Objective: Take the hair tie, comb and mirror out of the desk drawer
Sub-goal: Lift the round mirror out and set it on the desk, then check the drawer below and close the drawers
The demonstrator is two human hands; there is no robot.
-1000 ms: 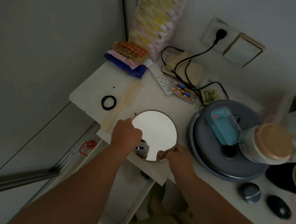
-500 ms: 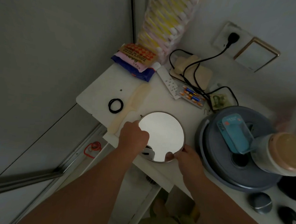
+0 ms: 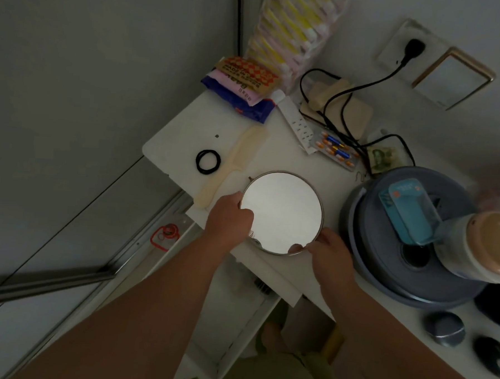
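A round metal-rimmed mirror point(image 3: 285, 211) faces up over the white desk top point(image 3: 188, 128), near its front edge. My left hand point(image 3: 229, 220) grips the mirror's left rim and my right hand point(image 3: 326, 248) grips its lower right rim. A black hair tie point(image 3: 207, 161) lies flat on the desk to the left. Between the tie and the mirror lies a cream comb point(image 3: 232, 165), its handle end pointing at the desk's front edge. The white drawer point(image 3: 236, 313) stands open below the desk, under my forearms.
At the back are snack packets point(image 3: 242, 84), a power strip point(image 3: 297, 125), pill blister packs point(image 3: 336, 152), a banknote and black cables. A grey round appliance point(image 3: 408, 247) carrying a blue case and a jar stands right of the mirror. Small dark round objects sit at the front right.
The mirror has tilted flatter, so its stand no longer shows beneath it. Both hands have kept their hold on the rim. The view has shifted slightly.
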